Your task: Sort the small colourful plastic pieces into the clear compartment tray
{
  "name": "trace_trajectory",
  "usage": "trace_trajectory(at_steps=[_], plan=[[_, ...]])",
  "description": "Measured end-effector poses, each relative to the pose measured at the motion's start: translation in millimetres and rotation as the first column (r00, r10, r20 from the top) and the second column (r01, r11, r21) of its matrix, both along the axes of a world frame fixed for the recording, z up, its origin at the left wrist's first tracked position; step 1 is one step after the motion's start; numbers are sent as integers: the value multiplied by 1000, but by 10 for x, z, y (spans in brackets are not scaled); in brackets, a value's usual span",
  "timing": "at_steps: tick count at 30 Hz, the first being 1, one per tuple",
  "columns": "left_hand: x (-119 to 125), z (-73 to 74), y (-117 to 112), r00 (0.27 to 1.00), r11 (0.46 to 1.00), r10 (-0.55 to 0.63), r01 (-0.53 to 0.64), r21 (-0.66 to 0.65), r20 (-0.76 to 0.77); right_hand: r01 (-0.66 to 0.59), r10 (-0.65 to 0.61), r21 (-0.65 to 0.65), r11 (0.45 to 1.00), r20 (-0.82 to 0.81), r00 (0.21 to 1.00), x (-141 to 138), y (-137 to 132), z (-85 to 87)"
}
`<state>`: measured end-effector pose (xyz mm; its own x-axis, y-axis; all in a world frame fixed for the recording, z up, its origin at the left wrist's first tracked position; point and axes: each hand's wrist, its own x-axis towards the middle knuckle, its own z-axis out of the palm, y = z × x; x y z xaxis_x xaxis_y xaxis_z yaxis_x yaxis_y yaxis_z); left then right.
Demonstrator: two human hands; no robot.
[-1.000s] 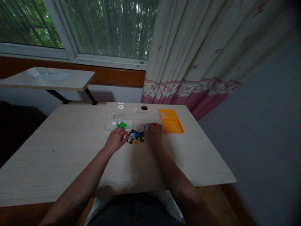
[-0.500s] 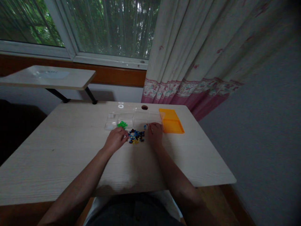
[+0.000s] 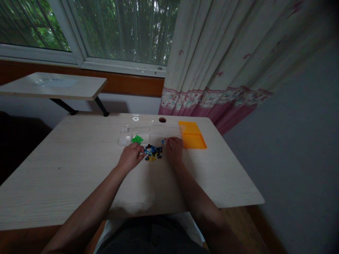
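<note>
A pile of small blue, black and yellow plastic pieces lies on the table between my hands. My left hand is at the pile's left edge, thumb and fingers drawn together; whatever may be between them is too small to make out. To the right of the pile is my right hand, its fingers closed in a pinch close to a small blue piece. What that pinch holds, if anything, cannot be seen. Behind the pile is a clear compartment tray, with bright green pieces in a near compartment.
An open orange plastic case lies right of the tray, just beyond my right hand. A round hole is cut in the table near its back edge. At the back left stands a raised shelf on black legs. A curtain hangs behind.
The whole view has shifted very slightly. Both hands stay in nearly the same places, and the pile, green pieces and orange case look unchanged.
</note>
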<state>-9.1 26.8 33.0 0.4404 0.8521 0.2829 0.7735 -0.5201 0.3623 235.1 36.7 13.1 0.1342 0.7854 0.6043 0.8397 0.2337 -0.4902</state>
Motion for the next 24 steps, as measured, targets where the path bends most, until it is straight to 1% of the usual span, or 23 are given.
trace_trajectory(at_steps=[7,13,16,20,24], plan=[[9,19,-21,1000,1000,-4,5,-23,11,4,-4,11,1000,-11,1000,3,11,-7],[22,18,-34,1000,998,26,-26,-55,0,-7,7,-17,1000,-2,1000,14,20,-26],[47,17,-46,999,997,34,-35,-73,-13,-5,5,-9,1000,-9,1000,7,18,-31],[82,-9,-60,999,997,35,-35,-67,-9,-6,6,10,1000,-3,1000,-8,8,-24],[103,-54,-61,999,998,44,-45,-45,-17,-15,15,-1,1000,5,1000,-10,1,-11]])
